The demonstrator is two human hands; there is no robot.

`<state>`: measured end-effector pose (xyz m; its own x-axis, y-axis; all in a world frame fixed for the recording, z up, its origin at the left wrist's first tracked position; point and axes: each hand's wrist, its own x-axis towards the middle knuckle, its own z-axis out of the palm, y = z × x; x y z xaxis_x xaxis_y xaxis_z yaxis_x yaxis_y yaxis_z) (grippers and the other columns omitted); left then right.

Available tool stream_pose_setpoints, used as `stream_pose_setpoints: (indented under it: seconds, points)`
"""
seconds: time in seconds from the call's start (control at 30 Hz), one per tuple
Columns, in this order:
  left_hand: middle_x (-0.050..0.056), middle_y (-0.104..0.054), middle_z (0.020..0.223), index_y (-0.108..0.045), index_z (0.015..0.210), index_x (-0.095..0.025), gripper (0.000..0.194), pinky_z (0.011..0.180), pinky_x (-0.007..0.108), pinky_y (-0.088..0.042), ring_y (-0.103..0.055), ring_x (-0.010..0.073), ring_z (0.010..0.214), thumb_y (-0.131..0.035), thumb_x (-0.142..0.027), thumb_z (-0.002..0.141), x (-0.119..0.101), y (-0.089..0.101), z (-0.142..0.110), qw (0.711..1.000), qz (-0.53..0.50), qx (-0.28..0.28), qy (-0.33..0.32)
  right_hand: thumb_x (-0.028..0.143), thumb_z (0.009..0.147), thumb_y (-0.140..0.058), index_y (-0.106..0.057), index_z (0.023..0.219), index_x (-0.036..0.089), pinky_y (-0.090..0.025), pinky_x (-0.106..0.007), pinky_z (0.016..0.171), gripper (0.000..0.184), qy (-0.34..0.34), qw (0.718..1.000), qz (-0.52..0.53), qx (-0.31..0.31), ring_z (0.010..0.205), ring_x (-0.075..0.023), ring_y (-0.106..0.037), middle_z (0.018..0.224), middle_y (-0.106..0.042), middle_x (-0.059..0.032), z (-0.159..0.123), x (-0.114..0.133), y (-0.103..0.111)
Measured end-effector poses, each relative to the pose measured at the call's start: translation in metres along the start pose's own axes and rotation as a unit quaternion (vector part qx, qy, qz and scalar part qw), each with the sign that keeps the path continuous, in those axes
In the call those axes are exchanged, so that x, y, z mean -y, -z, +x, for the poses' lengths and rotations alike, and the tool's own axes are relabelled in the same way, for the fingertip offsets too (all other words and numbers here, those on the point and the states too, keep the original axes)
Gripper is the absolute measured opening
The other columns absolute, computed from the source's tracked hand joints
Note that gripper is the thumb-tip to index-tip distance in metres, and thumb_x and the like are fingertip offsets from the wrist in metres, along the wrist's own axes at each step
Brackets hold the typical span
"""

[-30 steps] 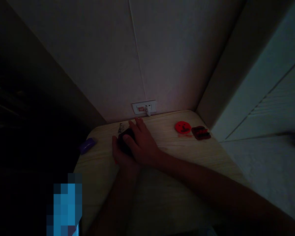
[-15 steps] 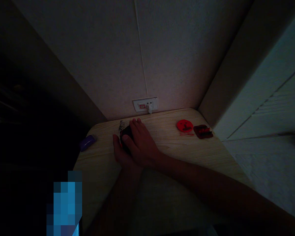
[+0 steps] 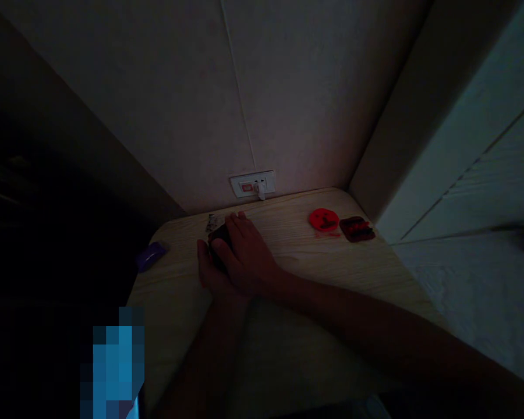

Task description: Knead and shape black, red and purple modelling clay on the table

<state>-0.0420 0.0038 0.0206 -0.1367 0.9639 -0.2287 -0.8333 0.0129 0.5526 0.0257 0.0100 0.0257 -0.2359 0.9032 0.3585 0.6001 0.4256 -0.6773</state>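
In dim light both my hands meet on a small dark object near the back of a light wooden tabletop. My right hand lies over its top with fingers curled around it. Beneath and to the left, my left hand cups the same object, mostly hidden by the right hand. What the object is I cannot make out.
A wall socket with a white plug sits just behind the hands. A round red thing and a dark red rectangular piece lie at the right rear. A purple item rests at the left edge. A small metallic scrap lies nearby.
Both hands stay clasped on the dark object; only the view has shifted slightly.
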Motion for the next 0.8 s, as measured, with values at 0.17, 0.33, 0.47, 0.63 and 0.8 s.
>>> stream_pose_setpoints:
  seconds: [0.17,0.33,0.47,0.63,0.8]
  points:
    - [0.01,-0.069,0.131,-0.066,0.128,-0.016,0.057,0.122,0.038,-0.029,-0.05,0.0249,0.14,-0.038,-0.056,0.098,-0.003,-0.003,-0.002,1.0,-0.006,-0.008,0.003,0.044,0.105,-0.035,-0.039,0.148,-0.007,-0.02,-0.047,0.127,0.067,0.015,1.0,-0.004,-0.012,0.153,-0.0321,-0.025,0.157,-0.039,-0.0275,-0.001,0.002,0.001]
    - [0.01,-0.068,0.133,-0.064,0.131,-0.017,0.057,0.123,0.038,-0.028,-0.049,0.0254,0.14,-0.042,-0.057,0.096,-0.003,0.003,0.002,1.0,-0.006,0.001,0.01,0.048,0.105,-0.033,-0.04,0.15,0.0,-0.022,-0.052,0.125,0.067,0.0,1.0,0.013,-0.014,0.153,-0.0314,-0.025,0.159,-0.039,-0.0233,-0.001,0.0,-0.002]
    - [0.011,-0.068,0.133,-0.064,0.132,-0.018,0.058,0.12,0.041,-0.034,-0.052,0.0279,0.137,-0.041,-0.057,0.095,-0.002,-0.001,0.003,1.0,-0.017,0.019,0.017,0.052,0.104,-0.032,-0.037,0.152,0.001,-0.02,-0.051,0.125,0.07,-0.011,0.999,0.04,0.0,0.155,-0.0309,-0.021,0.161,-0.034,-0.0234,0.001,-0.005,-0.005]
    - [0.012,-0.069,0.131,-0.067,0.128,-0.019,0.059,0.114,0.045,-0.041,-0.055,0.031,0.134,-0.043,-0.06,0.093,-0.005,-0.009,-0.001,0.999,-0.035,0.023,0.03,0.058,0.103,-0.034,-0.04,0.152,0.004,-0.017,-0.049,0.125,0.073,-0.037,0.994,0.1,0.025,0.154,-0.0302,-0.022,0.161,-0.035,-0.0209,0.01,-0.006,0.01]
    - [0.013,-0.07,0.128,-0.07,0.122,-0.02,0.061,0.107,0.051,-0.046,-0.058,0.0348,0.13,-0.041,-0.064,0.091,-0.013,-0.006,0.002,0.998,-0.04,0.003,0.045,0.06,0.096,-0.05,-0.061,0.132,0.014,-0.042,-0.043,0.107,0.06,0.002,0.997,0.065,-0.029,0.124,-0.0279,-0.057,0.13,-0.064,-0.0167,0.023,0.003,0.046]
